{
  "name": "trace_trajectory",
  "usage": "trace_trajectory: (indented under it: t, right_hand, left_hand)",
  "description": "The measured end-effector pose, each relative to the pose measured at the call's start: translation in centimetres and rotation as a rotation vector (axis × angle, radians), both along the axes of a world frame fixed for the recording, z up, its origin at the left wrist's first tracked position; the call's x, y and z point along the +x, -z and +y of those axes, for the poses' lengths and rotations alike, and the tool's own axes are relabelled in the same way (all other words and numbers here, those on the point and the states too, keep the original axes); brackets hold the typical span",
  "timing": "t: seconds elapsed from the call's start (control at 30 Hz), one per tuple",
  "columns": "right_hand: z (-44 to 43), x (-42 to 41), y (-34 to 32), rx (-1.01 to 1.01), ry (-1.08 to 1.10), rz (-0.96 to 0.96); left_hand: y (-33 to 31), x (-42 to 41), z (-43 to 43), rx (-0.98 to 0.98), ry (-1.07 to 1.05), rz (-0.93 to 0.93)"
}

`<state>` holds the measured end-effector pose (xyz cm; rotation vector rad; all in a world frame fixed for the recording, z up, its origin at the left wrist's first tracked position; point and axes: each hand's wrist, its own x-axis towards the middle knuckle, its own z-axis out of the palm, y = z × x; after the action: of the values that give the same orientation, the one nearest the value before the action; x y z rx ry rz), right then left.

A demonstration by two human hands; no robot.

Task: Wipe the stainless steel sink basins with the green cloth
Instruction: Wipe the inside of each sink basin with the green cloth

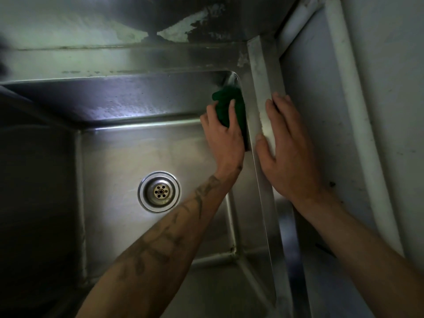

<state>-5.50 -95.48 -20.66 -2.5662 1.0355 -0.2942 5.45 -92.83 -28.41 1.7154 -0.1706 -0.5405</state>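
Basin [128,152] holds left hand [223,136] gripping green cloth [230,104]; right hand [286,152] lies spread flat on rim [263,88].

Open basin floor, crowded far right corner

The floor of the sink basin [119,157] is left open around the drain [159,191], with only the left forearm crossing above its near right part. The far right corner is taken up by the left hand [223,131] and the green cloth [229,104]; the right rim [259,88] is covered by the right hand [286,152], close against the wall [321,111].
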Motion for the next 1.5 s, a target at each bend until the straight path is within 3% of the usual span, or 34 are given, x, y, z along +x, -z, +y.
trace_trajectory:
  t: [0.1, 0.33, 0.53, 0.73, 0.97, 1.17, 1.4, 1.5]
  right_hand:
    - [0.1, 0.0, 0.0, -0.005, 0.002, -0.001]
    - [0.0, 0.0, 0.0, -0.032, -0.004, 0.007]
    - [0.0, 0.0, 0.1, -0.035, -0.009, 0.008]
    - [-0.2, -0.1, 0.4, -0.055, -0.012, 0.001]
    - [0.0, 0.0, 0.3, -0.055, -0.015, 0.002]
    - [0.0, 0.0, 0.1, -0.042, -0.009, 0.004]
    - [0.0, 0.0, 0.2, -0.065, -0.013, -0.010]
    - [0.0, 0.0, 0.2, -0.056, -0.010, 0.000]
  left_hand:
    - [1.3, 0.6, 0.1, 0.130, 0.059, 0.182]
    - [0.7, -4.6, 4.5, -0.055, 0.083, 0.035]
    - [3.9, -3.6, 4.4, 0.229, 0.179, 0.216]
    - [1.2, -7.2, 6.8, 0.016, 0.127, 0.057]
    - [3.5, -5.9, 6.7, 0.254, 0.177, 0.277]
    - [1.3, -9.1, 9.5, 0.049, 0.224, 0.146]
    - [3.1, -8.2, 8.8, 0.361, 0.222, 0.184]
    - [1.8, -9.2, 8.9, 0.283, 0.162, 0.194]
